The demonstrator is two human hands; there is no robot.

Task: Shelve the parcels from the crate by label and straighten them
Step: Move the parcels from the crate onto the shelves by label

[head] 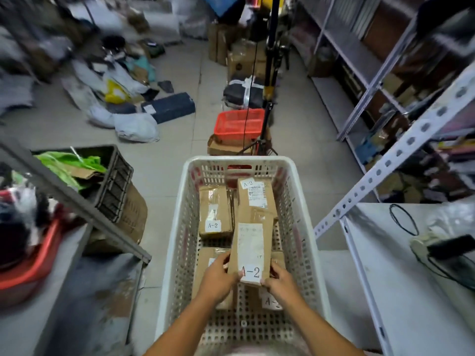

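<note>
Your two hands hold one parcel (251, 249) over the white crate (177, 227), near end toward you. L hand (218, 277) grips its near-left corner, fingers curled up the left edge, thumb on the face by the "A-2" label (251, 273). R hand (280, 280) pinches the near-right corner, thumb tip at the label's lower right edge. The parcel runs from your hands toward 12 o'clock, tilted a bit, label side up, w/ a long white shipping slip above the A-2 tag.

Other parcels in the crate: a box (215, 211) at 11 o'clock from the held one, also tagged A-2; a second box (255, 195) at 12 o'clock, partly under the held parcel's far end, tag at its far-left corner reads A-2; a third (205, 263) under your L hand, mostly hidden; a fourth (270, 300) under your R wrist, tag starts "A-", rest covered.

Around: grey shelf (401, 291) at 3 o'clock w/ a black cable loop (403, 219) and a dark device (447, 249), blurred. Perforated upright (393, 160) slants between crate and that shelf. Red basket (239, 123) at 12 o'clock beyond the crate, a black stand (270, 73) by it. Dark crate (113, 181) w/ green bags at 10 o'clock. Loose mail bags (133, 127) on the floor farther at 11.
</note>
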